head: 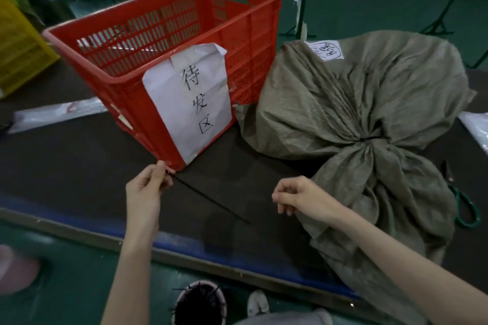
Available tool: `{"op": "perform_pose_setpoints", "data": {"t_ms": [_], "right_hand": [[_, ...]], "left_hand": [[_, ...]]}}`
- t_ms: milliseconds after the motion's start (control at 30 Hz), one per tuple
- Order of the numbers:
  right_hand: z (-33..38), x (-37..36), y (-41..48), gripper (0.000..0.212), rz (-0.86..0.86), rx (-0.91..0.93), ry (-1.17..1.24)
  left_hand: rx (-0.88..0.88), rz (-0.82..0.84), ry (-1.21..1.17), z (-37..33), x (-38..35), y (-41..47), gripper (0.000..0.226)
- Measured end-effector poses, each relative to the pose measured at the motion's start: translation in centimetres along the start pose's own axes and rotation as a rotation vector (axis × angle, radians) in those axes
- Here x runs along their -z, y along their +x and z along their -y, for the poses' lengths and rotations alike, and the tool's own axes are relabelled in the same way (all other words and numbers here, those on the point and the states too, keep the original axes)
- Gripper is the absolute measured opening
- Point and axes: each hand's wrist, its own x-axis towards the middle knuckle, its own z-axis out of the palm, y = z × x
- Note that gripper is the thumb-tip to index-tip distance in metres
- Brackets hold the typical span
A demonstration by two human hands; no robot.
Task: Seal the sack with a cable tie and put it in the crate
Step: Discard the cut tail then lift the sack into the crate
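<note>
the sack [351, 103] lies on the dark table [79, 166], just beside the red crate [163, 34], and its neck is already gathered, with a dark band around it. you pinch one end of the black cable tie [208, 199] in your left hand [148, 185], so the rest hangs free, ready to wrap. your right hand [295, 195] is loosely curled, holds nothing, and rests near the sack's loose mouth. the neck is well apart from the tie.

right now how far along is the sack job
Done: the sack neck is gathered, and a dark band seems to cinch it, though I cannot confirm a tie there. In hand: the left hand pinches a black cable tie; the right hand is curled, empty. Left: lifting the sack into the red crate.
</note>
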Motion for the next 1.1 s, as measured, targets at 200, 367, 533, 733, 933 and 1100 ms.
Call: {"op": "perform_pose_setpoints", "data": {"t_ms": [200, 367, 533, 733, 933, 1100], "right_hand": [[0.4, -2.6, 1.6, 0.018, 0.014, -0.018, 0.012], [0.2, -4.3, 2.2, 0.021, 0.045, -0.025, 0.012], [0.4, -5.2, 2.4, 0.018, 0.058, -0.030, 0.017], [0.3, -4.7, 2.7, 0.021, 0.035, -0.025, 0.012], [0.4, -2.9, 2.0, 0.018, -0.002, -0.018, 0.010], [0.3, -1.0, 0.5, 0.011, -0.091, 0.033, 0.065]], "left_hand": [[0.028, 0.310, 0.308, 1.1, 4.1, -1.7, 0.024], [0.148, 0.386, 0.563, 5.9, 8.0, -4.6, 0.017], [0.234, 0.464, 0.795, 9.6, 10.5, -7.3, 0.013], [0.169, 0.341, 0.712, 8.7, 9.5, -6.3, 0.012], [0.063, 0.365, 0.535, 3.7, 3.6, -4.0, 0.021], [-0.026, 0.438, 0.433, 0.5, -1.6, -3.8, 0.017]]}}
